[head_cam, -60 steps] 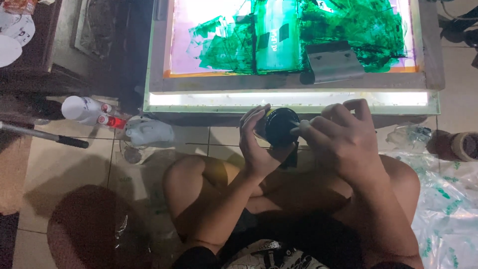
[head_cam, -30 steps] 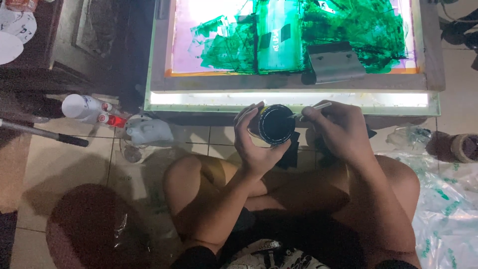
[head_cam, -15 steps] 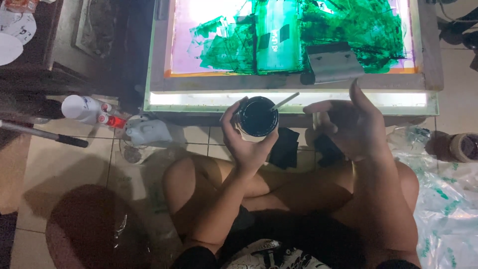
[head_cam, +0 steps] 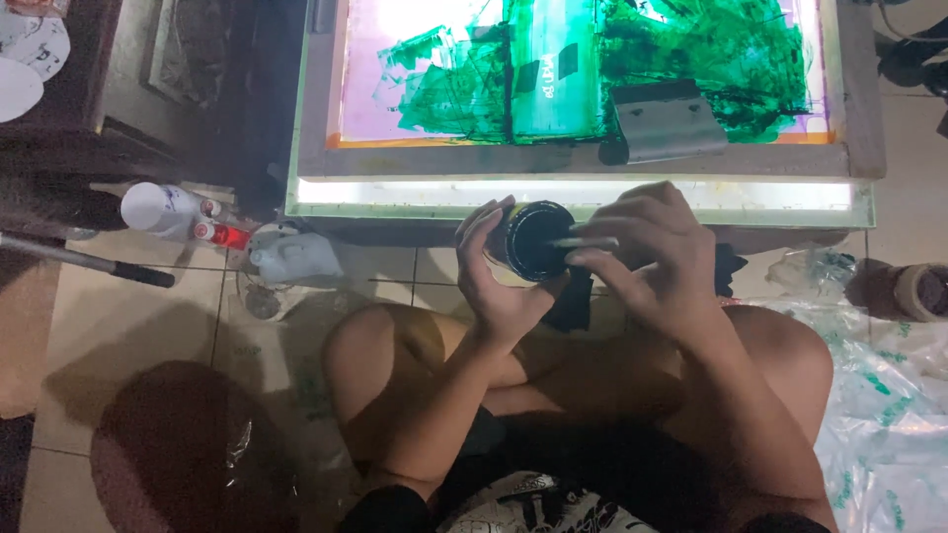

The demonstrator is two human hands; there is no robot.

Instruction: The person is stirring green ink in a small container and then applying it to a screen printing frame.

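Note:
My left hand (head_cam: pixel 499 281) grips a small round dark ink jar (head_cam: pixel 534 240), its open mouth tilted up toward me. My right hand (head_cam: pixel 647 257) pinches a thin pale stick (head_cam: pixel 583 242) whose tip reaches into the jar. Both hands hover above my crossed bare knees, just in front of the lit edge of a wooden printing screen frame (head_cam: pixel 583 163). Green ink is smeared over the pink mesh (head_cam: pixel 464 94), and a grey squeegee (head_cam: pixel 670 120) lies on it.
A white bottle (head_cam: pixel 158 209) and a small red-capped bottle (head_cam: pixel 222 234) lie on the tiled floor at left, beside a crumpled pale rag (head_cam: pixel 296 257). A dark rod (head_cam: pixel 89 262) lies farther left. Ink-stained clear plastic sheeting (head_cam: pixel 889 395) covers the floor at right, near a tape roll (head_cam: pixel 923 289).
The right hand, which had drawn away from the jar half a second ago, has come back over it with the stick. The left hand keeps holding the jar.

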